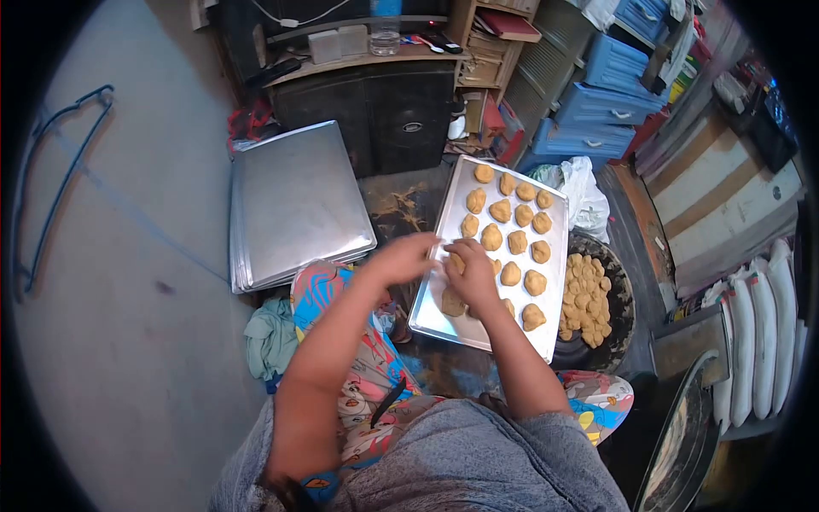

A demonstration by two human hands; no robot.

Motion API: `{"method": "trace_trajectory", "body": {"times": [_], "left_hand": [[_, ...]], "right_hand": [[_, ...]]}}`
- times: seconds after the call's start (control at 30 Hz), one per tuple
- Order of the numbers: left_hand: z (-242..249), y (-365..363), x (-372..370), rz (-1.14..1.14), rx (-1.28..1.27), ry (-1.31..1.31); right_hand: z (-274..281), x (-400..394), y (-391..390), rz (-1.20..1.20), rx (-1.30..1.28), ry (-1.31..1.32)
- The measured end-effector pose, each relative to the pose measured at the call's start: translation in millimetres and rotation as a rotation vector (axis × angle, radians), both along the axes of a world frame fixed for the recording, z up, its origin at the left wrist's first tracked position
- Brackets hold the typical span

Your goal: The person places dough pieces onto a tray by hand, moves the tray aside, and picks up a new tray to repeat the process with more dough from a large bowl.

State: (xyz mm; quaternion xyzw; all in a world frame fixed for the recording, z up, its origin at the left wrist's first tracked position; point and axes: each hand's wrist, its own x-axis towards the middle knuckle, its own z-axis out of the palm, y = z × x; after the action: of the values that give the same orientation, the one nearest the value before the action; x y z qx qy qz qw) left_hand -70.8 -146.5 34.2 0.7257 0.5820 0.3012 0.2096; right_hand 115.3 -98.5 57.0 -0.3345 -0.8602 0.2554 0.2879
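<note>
A silver baking tray (426, 317) lies tilted in front of me, with rows of rough tan dough balls (535, 282) on it. At the tray's left edge is my left hand (408, 258); its fingertips are blurred, and I cannot make out whether they hold anything. My right hand (472, 275) is over the left part of the tray, its fingers curled around a dough ball (457, 263). Some of the dough balls beneath that hand and forearm are partly hidden. Right of the tray, a dark round basin (627, 303) holds a heap of flattened dough pieces (585, 299).
A stack of upturned metal trays (299, 200) stands on the left. Behind are a dark cabinet (367, 119) with a water bottle (385, 30) on top and blue drawers (610, 104). A white plastic bag (587, 194) lies beside the tray; filled white sacks (759, 341) are at right.
</note>
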Motion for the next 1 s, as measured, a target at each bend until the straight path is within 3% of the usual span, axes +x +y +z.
{"method": "trace_trajectory", "body": {"times": [0.03, 0.07, 0.1, 0.13, 0.17, 0.23, 0.33, 0.37, 0.43, 0.47, 0.5, 0.57, 0.6, 0.67, 0.7, 0.77, 0.8, 0.87, 0.9, 0.97, 1.0], "left_hand": [[38, -23, -15, 0.123, 0.024, -0.022], [65, -46, -34, 0.345, -0.196, -0.370], [46, -61, -72, 0.518, -0.130, -0.649], [14, -74, -121, 0.723, 0.119, -0.393], [24, -97, -139, 0.991, 0.218, -0.053], [-9, -129, -190, 1.268, 0.096, 0.001], [-70, -161, -235, 1.218, -0.366, -0.024], [-63, -162, -235, 1.223, -0.364, -0.017], [-46, -178, -207, 0.983, -0.344, -0.290], [-39, -176, -187, 1.037, -0.170, -0.353], [-54, -174, -197, 1.051, -0.192, -0.360], [-95, -170, -226, 1.090, 0.074, -0.372], [-86, -168, -220, 1.098, 0.063, -0.373], [-59, -164, -200, 1.109, -0.051, -0.373], [-59, -164, -198, 1.110, -0.052, -0.372], [-57, -165, -195, 1.057, -0.090, -0.226], [-60, -170, -197, 1.058, -0.084, -0.218], [-79, -188, -214, 1.553, -0.083, 0.426], [-91, -198, -228, 1.542, -0.066, 0.430], [-116, -214, -249, 1.448, -0.102, 0.038], [-109, -213, -242, 1.436, -0.108, 0.040]], "right_hand": [[0, -12, -2, 0.059, -0.064, 0.121], [-1, -29, -3, 0.129, -0.106, 0.163], [-5, -49, -1, 0.186, -0.142, 0.215], [-23, -75, 3, 0.226, -0.134, 0.196], [-37, -97, 2, 0.225, -0.169, 0.148], [-69, -149, 2, 0.088, -0.288, -0.085], [-117, -197, 3, -0.259, -0.646, -0.069], [-123, -206, 7, -0.252, -0.650, -0.063], [-139, -212, 2, -0.206, -0.859, -0.018], [-114, -205, -9, -0.271, -0.966, 0.075], [-128, -210, -3, -0.216, -0.996, 0.079], [-98, -200, -7, -0.153, -1.051, 0.082], [-104, -201, -6, -0.152, -1.059, 0.073], [-123, -204, -4, 0.206, -0.797, 0.091], [-116, -206, -9, 0.206, -0.798, 0.091], [-93, -210, -21, -0.146, -0.898, 0.116], [-92, -207, -22, -0.140, -0.898, 0.124], [-92, -201, -19, -0.276, -0.599, 0.016], [-97, -201, -16, -0.285, -0.595, 0.032], [-123, -198, -11, -0.116, -0.758, 0.054], [-137, -201, -5, -0.062, -0.851, 0.093]]}}
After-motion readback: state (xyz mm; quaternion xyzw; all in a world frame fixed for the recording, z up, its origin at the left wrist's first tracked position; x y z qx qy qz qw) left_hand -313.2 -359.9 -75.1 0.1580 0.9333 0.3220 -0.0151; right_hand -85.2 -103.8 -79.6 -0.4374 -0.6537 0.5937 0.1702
